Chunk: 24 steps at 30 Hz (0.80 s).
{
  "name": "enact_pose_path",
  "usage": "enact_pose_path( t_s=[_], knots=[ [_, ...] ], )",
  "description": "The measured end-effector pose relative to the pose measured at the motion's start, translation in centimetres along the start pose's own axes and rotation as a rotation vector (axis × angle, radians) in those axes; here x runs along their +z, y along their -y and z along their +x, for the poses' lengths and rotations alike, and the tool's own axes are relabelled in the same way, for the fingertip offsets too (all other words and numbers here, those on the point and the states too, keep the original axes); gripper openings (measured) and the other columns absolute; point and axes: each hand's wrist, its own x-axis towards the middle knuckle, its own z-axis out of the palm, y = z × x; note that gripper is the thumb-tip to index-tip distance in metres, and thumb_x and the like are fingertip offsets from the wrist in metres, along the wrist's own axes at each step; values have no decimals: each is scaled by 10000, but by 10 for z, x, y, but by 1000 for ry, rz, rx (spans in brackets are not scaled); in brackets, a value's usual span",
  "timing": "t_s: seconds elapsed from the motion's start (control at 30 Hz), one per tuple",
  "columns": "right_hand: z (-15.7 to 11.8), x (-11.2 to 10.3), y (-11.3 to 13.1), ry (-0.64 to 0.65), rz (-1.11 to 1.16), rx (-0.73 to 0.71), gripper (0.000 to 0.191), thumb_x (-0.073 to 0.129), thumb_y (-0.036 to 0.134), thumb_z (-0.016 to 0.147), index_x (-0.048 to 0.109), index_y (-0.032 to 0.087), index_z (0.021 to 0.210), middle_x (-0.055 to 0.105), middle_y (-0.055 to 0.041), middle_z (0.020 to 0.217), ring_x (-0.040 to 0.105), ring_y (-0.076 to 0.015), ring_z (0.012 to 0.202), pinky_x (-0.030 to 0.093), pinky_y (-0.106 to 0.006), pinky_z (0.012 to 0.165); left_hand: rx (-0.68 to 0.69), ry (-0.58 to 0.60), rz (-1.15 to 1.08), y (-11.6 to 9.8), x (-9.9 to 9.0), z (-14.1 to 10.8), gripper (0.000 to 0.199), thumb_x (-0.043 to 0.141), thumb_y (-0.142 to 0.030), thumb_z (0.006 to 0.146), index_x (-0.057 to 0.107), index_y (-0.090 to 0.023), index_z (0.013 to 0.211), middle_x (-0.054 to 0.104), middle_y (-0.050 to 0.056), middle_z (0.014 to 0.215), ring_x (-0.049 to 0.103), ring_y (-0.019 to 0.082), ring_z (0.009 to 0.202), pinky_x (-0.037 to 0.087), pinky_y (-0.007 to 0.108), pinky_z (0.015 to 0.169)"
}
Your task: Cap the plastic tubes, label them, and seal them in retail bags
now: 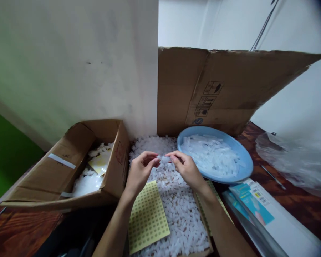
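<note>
My left hand (144, 167) and my right hand (186, 167) meet over a heap of small white plastic pieces (180, 214). Thumb and fingers of both are pinched on a small clear plastic piece (164, 158), tube-like but too blurred to name surely. Below my left wrist, a yellow sheet of round stickers (148, 217) lies on the heap. A second dotted yellow sheet (216, 194) is partly covered by my right forearm. Just past my right hand stands a blue basin (247, 162) full of clear plastic tubes (214, 153).
An open cardboard box (117, 167) at left holds white pieces and yellow sheets. A large cardboard panel (208, 85) stands behind the basin. To the right lie a clear plastic bag (296, 160), a thin metal stick (273, 176) and a white-and-teal package (278, 214).
</note>
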Motion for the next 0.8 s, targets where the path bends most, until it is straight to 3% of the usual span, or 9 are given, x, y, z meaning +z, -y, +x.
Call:
enact_pose_path(
  t_s=[0.07, 0.23, 0.37, 0.53, 0.67, 0.73, 0.8],
  knots=[
    [-1, 0, 2, 5, -20, -2, 308, 553, 423, 994, 761, 216, 1085, 539, 12, 628, 517, -159, 602, 397, -258, 551, -31, -26, -42, -1, 0, -1, 192, 777, -324, 851, 756, -156, 942, 767, 55, 805, 723, 177, 748, 568, 271, 711],
    [-4, 0, 10, 35, -53, -13, 295, 566, 437, 999, 743, 207, 1056, 542, 12, 665, 475, -140, 590, 342, -254, 531, 46, -63, 13, -11, -1, -4, 118, 805, -275, 819, 812, -179, 886, 775, 43, 773, 699, 154, 718, 544, 238, 681],
    [-6, -1, 16, -11, -46, -33, 288, 633, 460, 965, 714, 186, 930, 590, -6, 707, 510, -143, 627, 354, -256, 547, 5, -119, -85, -15, 10, -8, 92, 825, -253, 788, 818, -177, 840, 769, 37, 724, 690, 148, 674, 543, 227, 640],
    [-10, 0, 22, -64, -82, -72, 254, 635, 416, 974, 696, 179, 907, 635, -20, 764, 551, -148, 671, 387, -265, 588, -20, -185, -158, -16, 26, -11, 82, 832, -228, 769, 814, -168, 821, 780, 44, 742, 697, 148, 669, 563, 230, 646],
    [-8, 5, 22, -68, -79, -102, 232, 620, 389, 983, 686, 185, 894, 663, -21, 798, 585, -154, 702, 424, -273, 635, -14, -191, -137, -16, 24, -8, 84, 822, -236, 779, 808, -167, 825, 779, 40, 736, 700, 154, 657, 566, 237, 641],
    [-5, 3, 19, -67, -80, -107, 220, 610, 382, 987, 688, 192, 908, 682, -25, 820, 607, -162, 722, 445, -280, 656, -13, -158, -100, -12, 20, -4, 107, 811, -259, 799, 806, -169, 858, 786, 46, 765, 718, 169, 688, 572, 248, 658],
    [-1, -5, 13, -61, -164, -122, 176, 636, 348, 964, 701, 200, 896, 698, -33, 842, 632, -179, 764, 470, -294, 690, -32, -24, 65, -3, 18, 3, 141, 767, -273, 851, 805, -168, 937, 799, 63, 829, 741, 192, 750, 579, 267, 693]
  ],
)
